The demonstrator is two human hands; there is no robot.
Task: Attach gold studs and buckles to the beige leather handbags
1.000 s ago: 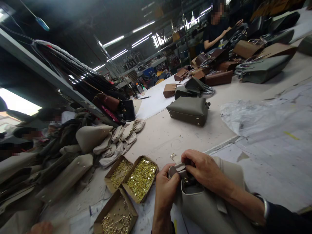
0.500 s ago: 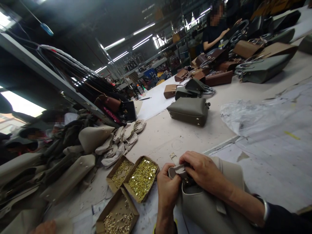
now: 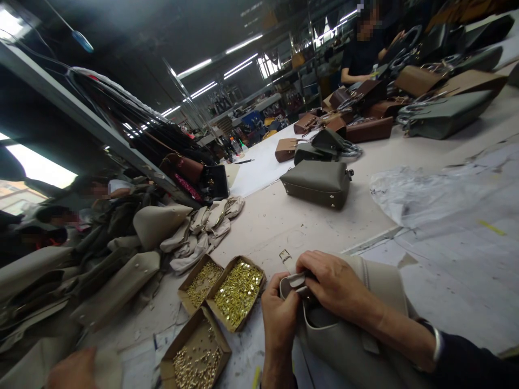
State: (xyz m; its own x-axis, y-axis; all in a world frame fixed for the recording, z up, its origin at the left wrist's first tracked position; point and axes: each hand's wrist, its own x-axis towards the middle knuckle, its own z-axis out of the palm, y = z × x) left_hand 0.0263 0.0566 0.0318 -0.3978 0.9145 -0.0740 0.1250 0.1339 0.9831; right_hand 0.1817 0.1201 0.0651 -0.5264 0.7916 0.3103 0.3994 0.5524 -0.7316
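A light grey-beige leather bag lies on the table at the lower right, its opening facing my hands. My left hand pinches the folded edge at the near end of the opening, thumb on top. Beside it, my right hand has its fingers curled over the same edge, with the fingertips partly inside the opening. A strap end with a gold-coloured buckle sticks out beyond my hands. Whatever small part lies between my fingertips is hidden.
Three cardboard trays of small metal parts stand left: one gold, one behind, one nearer. A dark grey bag lies ahead, clear plastic right. Beige pieces pile up left, near another person's hand. A person stands far back.
Both my hands stay on the bag's edge, with fingers slightly shifted. The other person's hand at the lower left has moved up further into view. The whole view has shifted slightly.
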